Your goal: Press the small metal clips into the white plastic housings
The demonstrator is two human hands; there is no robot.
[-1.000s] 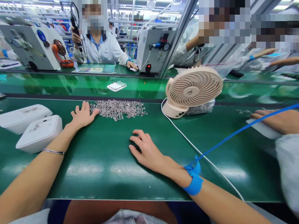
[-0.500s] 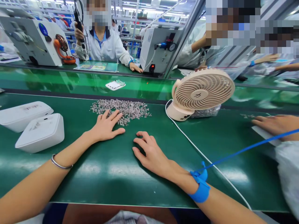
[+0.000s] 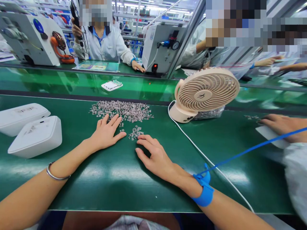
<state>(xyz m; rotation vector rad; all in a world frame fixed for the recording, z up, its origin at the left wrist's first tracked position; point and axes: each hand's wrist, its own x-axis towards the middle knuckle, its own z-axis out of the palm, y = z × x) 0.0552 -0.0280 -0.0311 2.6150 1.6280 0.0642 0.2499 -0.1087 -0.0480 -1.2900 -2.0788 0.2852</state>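
Green and glossy, the desk (image 3: 107, 188) ran beneath the left grip (image 3: 106, 132) and the right grip (image 3: 154, 156) and extended to either side of them. Well beyond the right grip stood a pale cabinet (image 3: 151, 41) bearing a pressure gauge (image 3: 176, 44). Ahead and to the right of the right grip, a beige fan (image 3: 207, 92) was tilted on its round base, a clear bag (image 3: 212, 112) lying partly hidden behind it. Two white housings (image 3: 35, 134) lay to the left of the left grip, one nearer than the other. A broad pile (image 3: 127, 108) of small metallic-looking parts was spread just ahead of the left grip, whose fingertips met its near edge. Well to the right of the right grip, a co-worker's hand (image 3: 285, 126) rested over a white sheet (image 3: 271, 135). The left grip lay palm down, fingers extended and thumb apart; nothing was seen grasped in it. The right grip was slack, its fingers partly curled and its thumb separated from the index finger, with nothing visible between them. A blue strap (image 3: 203, 193) encircled the wrist behind the right grip, and a silver bracelet (image 3: 57, 178) the forearm behind the left. A small cluster (image 3: 136, 131) of similar parts lay between the grips, at the right grip's fingertips. Stray parts (image 3: 121, 125) lay just beside the left index finger.
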